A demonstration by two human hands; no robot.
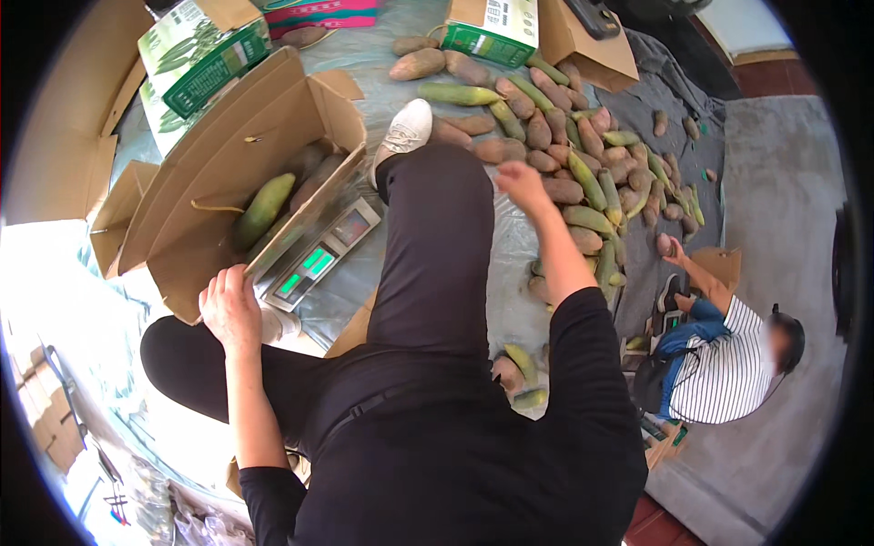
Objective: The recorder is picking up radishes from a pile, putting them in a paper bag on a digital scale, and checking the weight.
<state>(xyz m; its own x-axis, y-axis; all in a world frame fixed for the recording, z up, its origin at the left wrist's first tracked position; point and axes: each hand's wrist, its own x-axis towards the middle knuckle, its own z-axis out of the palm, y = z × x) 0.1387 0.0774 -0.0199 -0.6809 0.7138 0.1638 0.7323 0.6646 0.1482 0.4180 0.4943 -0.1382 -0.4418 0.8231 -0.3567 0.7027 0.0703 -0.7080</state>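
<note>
My left hand (229,308) grips the near edge of an open cardboard box (319,109), fingers over the rim. Inside the box lie a green radish (266,211) and several reddish-brown roots, partly in shade. The box rests on a digital scale (320,255) with lit green displays. My right hand (523,186) hangs over the left side of a heap of roots, slightly blurred, its fingers loosely bent and apart with nothing visible in them. Nearest to it are a reddish-brown root (492,150) and another reddish-brown root (563,190).
Green radishes (587,179) and reddish-brown roots spread over plastic sheeting. Printed green-and-white boxes (205,59) stand at the far left, another printed box (492,32) beyond the heap. My white shoe (408,127) is beside the open box. At right, another person (728,373) holds a root.
</note>
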